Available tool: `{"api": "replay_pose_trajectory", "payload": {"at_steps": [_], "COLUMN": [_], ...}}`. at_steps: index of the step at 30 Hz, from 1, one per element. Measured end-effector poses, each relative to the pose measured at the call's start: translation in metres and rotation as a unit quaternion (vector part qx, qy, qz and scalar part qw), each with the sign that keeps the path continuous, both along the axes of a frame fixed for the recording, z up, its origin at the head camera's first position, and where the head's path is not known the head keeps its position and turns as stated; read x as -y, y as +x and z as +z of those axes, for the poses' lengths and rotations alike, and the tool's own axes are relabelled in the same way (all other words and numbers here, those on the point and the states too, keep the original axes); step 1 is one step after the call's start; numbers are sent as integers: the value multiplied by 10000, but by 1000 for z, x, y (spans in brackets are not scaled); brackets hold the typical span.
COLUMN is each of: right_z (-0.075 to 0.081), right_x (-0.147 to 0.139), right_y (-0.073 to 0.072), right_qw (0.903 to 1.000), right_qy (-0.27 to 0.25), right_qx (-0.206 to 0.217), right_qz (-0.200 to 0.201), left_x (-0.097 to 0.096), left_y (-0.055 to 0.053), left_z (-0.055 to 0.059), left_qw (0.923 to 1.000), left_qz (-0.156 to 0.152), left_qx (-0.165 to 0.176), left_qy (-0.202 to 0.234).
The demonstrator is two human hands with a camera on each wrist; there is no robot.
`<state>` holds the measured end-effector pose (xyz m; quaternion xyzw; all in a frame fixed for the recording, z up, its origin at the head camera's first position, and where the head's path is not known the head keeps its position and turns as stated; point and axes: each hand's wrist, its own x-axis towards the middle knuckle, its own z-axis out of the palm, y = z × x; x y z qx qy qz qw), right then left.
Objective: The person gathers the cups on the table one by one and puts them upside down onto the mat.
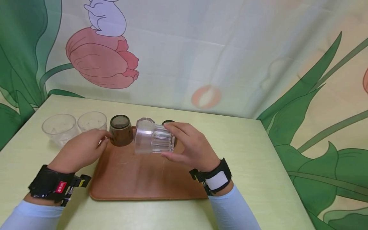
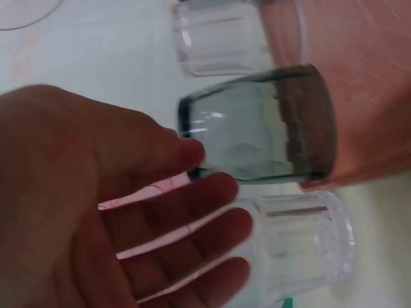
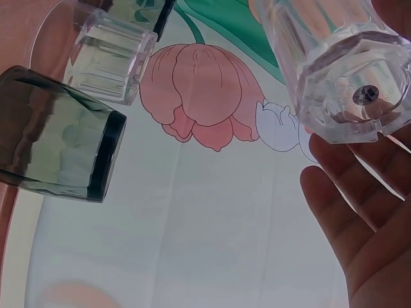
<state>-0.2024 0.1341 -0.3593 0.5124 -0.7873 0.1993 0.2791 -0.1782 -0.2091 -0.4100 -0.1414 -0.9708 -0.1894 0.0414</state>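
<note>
My right hand [image 1: 191,145] grips a clear fluted glass [image 1: 153,137] near its base, the glass lying sideways in the air with its rim to the left. The glass's base [image 3: 359,96] shows in the right wrist view. My left hand [image 1: 83,148] is beside a smoky dark glass [image 1: 120,131], which stands upside down at the tray's back left. In the left wrist view, thumb and index fingertips overlap the dark glass's base end [image 2: 218,128]; contact cannot be told. Behind the held glass are another clear glass [image 1: 145,120] and a second dark glass [image 1: 168,122], mostly hidden.
A brown tray [image 1: 149,182] lies on the pale table [image 1: 244,172]. Two clear glasses [image 1: 58,125] [image 1: 92,120] stand left of it, behind my left hand. A printed curtain [image 1: 178,57] hangs along the table's back edge.
</note>
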Motion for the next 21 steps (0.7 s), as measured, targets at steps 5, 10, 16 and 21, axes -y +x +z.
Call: {"api": "replay_pose_trajectory", "payload": {"at_steps": [5,10,16,21], "right_z": [-2,-2,0,0], "right_x": [-1,-1,-1,-2], "right_y": [-1,-1,0,1], "right_qw": [10000,10000,10000,10000], "right_qy": [-1,50,46,29], "right_qx": [26,35,61,61], "right_qz": [-14,-34,-43,-37], "left_x": [2,3,4,2], "left_y": [-7,-12,-19,-22], "left_z": [-12,-20,-26,-32], "left_qw": [9993,9987,9982,9970], "left_qz": [63,-28,-12,-20], "left_qx": [164,319,460,612], "left_qy": [-341,-386,-393,-467]}}
